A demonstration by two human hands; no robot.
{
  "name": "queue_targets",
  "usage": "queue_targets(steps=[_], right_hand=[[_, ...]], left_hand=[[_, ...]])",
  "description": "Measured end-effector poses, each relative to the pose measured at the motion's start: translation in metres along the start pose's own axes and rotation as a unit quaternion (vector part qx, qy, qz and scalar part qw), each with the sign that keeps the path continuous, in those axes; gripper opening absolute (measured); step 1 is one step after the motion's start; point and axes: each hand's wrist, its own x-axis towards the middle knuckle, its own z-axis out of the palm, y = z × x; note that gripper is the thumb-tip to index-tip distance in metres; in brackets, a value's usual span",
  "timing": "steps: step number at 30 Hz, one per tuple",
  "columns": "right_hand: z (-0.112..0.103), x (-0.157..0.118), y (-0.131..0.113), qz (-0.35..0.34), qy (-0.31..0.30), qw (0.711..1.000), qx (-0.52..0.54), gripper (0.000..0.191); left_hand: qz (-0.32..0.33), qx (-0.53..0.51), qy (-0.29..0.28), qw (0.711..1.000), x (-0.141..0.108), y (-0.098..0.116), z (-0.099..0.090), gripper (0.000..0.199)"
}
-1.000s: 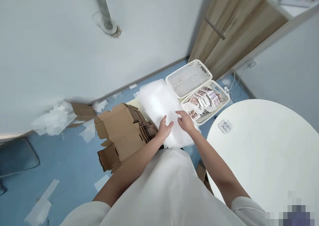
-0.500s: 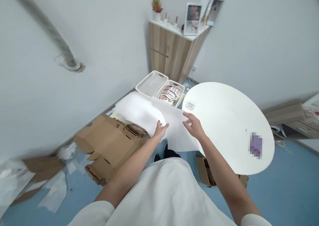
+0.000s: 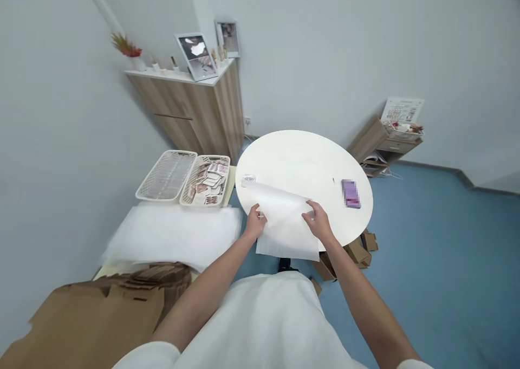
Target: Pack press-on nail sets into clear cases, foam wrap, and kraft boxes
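A thin white packing sheet (image 3: pixel 286 233) is stretched between my two hands, over the near edge of the round white table (image 3: pixel 296 152). My left hand (image 3: pixel 255 221) has its fingers closed on the sheet's left edge. On the right edge, my right hand (image 3: pixel 319 222) grips it between thumb and fingers. The sheet's front end hangs past the tabletop. Just beyond its far left corner lies a small white printed packet (image 3: pixel 248 179). To my left is a stack of similar white sheets (image 3: pixel 174 233).
Two white plastic baskets, one with clear items (image 3: pixel 168 176) and one with printed packets (image 3: pixel 211 179), stand behind the stack. Flattened cardboard (image 3: pixel 93 320) lies at lower left. A purple pack (image 3: pixel 350 194) rests on the table's right side. Cardboard boxes (image 3: pixel 357 252) are under the table.
My view has turned right. Both hands have brought a white sheet away from the stack on the left and over the round table.
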Motion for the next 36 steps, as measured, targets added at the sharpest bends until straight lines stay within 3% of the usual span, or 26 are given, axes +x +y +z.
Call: queue_targets(steps=[3,8,17,21,26,30,33,36], right_hand=[[-0.012,0.010,0.037,0.032,0.000,0.999,-0.008,0.044],[-0.020,0.035,0.089,0.059,-0.009,0.998,-0.010,0.047],[-0.009,0.065,0.151,0.090,-0.106,0.987,-0.081,0.060],[-0.001,0.068,0.165,0.103,-0.125,0.977,-0.142,0.057],[0.004,0.064,0.175,0.094,-0.108,0.977,-0.158,0.055],[0.001,0.058,0.171,0.092,-0.118,0.973,-0.176,0.053],[-0.002,0.051,0.163,0.055,-0.125,0.973,-0.185,0.051],[-0.001,0.045,0.156,-0.013,-0.176,0.967,-0.183,0.047]], left_hand=[[0.023,0.052,-0.021,0.998,0.018,0.005,0.029,0.060],[0.066,0.173,-0.049,0.981,0.042,0.013,0.064,0.035],[0.038,0.293,-0.085,0.952,0.069,0.000,0.100,0.053],[0.030,0.365,-0.099,0.925,0.075,-0.010,0.110,0.054],[0.032,0.426,-0.110,0.898,0.076,-0.016,0.118,0.052],[0.056,0.478,-0.073,0.873,0.070,-0.013,0.123,0.051],[0.072,0.505,-0.046,0.859,0.060,-0.007,0.127,0.051],[0.086,0.515,-0.103,0.847,0.048,-0.002,0.129,0.051]])
